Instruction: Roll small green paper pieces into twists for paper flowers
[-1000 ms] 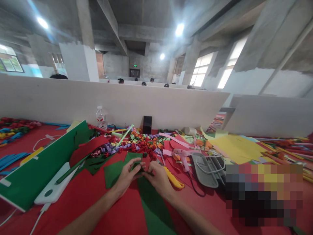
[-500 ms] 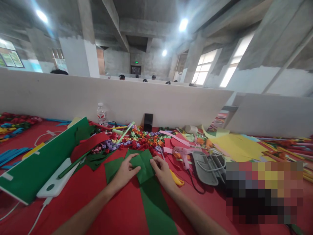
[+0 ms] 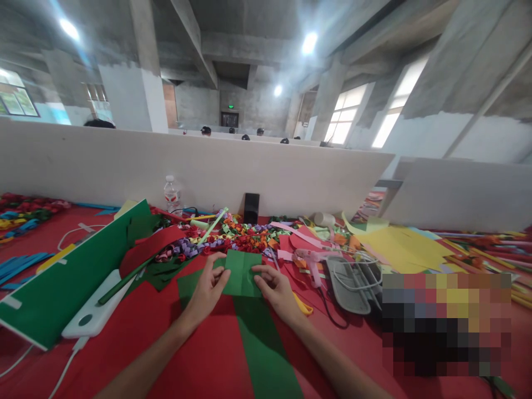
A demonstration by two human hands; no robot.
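Green paper square [image 3: 241, 272] pinched upright at table centre: left hand [image 3: 208, 288] clamped on its 9 o'clock edge, right hand [image 3: 276, 288] on its 3 o'clock edge, spreading it flat. Crowded at 12 by paper curls [image 3: 233, 235]; yellow-handled scissors [image 3: 303, 305] close at 4; open red tabletop [image 3: 199, 354] at 6.

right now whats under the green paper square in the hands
Under the green paper square show a long green strip and the red table cover. Whatever lies directly beneath the square is hidden.
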